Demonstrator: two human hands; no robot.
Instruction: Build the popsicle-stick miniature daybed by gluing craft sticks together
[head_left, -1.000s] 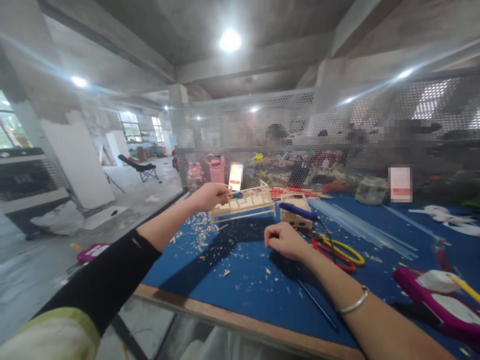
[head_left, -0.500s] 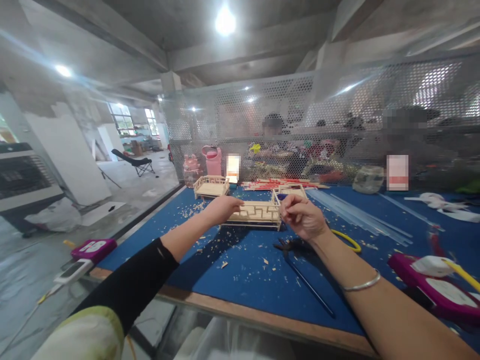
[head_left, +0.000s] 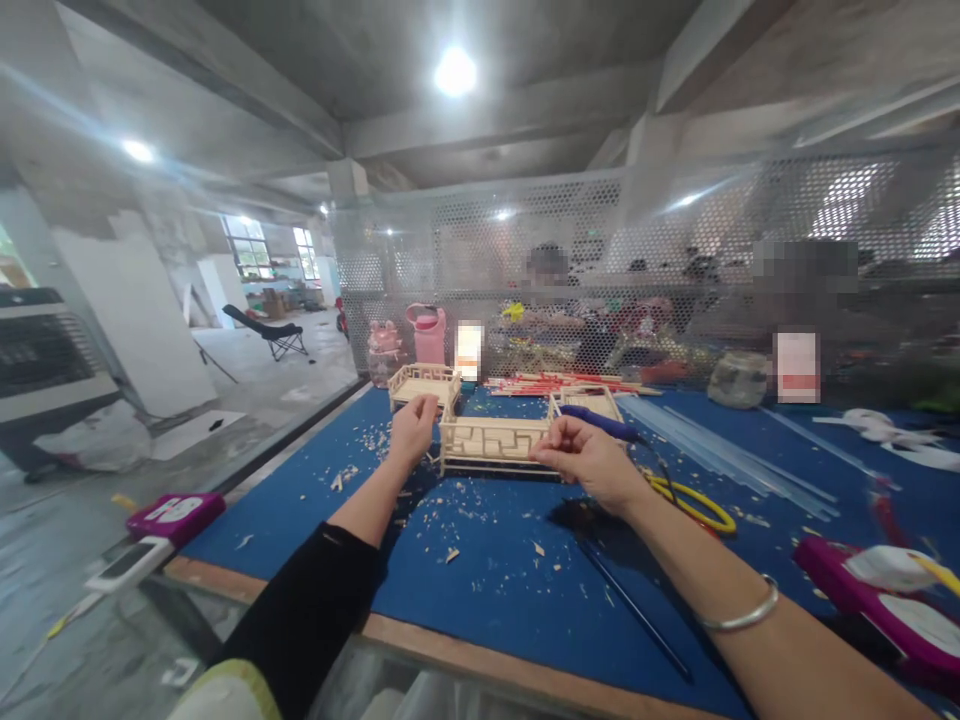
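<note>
A small bench-like frame of pale wooden strips (head_left: 495,440), with lattice railings, stands on the blue table. By its left end is my left hand (head_left: 412,432), thumb and fingers pressed together; what is between them is hidden. At the front right part of the frame, my right hand (head_left: 589,458) pinches with thumb and forefinger, the other fingers curled; anything held there is too small to make out. Just behind that hand lies a blue-handled tool (head_left: 600,421) with a dark cord. Under the right wrist are dark-handled pliers (head_left: 637,610), their head in shadow.
Similar wooden frames stand behind, at left (head_left: 424,385) and right (head_left: 592,402). Red-and-pale sticks (head_left: 562,384), clear plastic strips (head_left: 720,450), a yellow coil (head_left: 697,508) and a glass jar (head_left: 739,380) lie further back. Wood chips litter the blue mat (head_left: 300,540). A perforated screen (head_left: 480,240) closes the back.
My left hand has moved from the frame's front railing to its left end. My right hand has shifted lower, toward the front right, uncovering more of the blue-handled tool. The view tilted slightly up.
</note>
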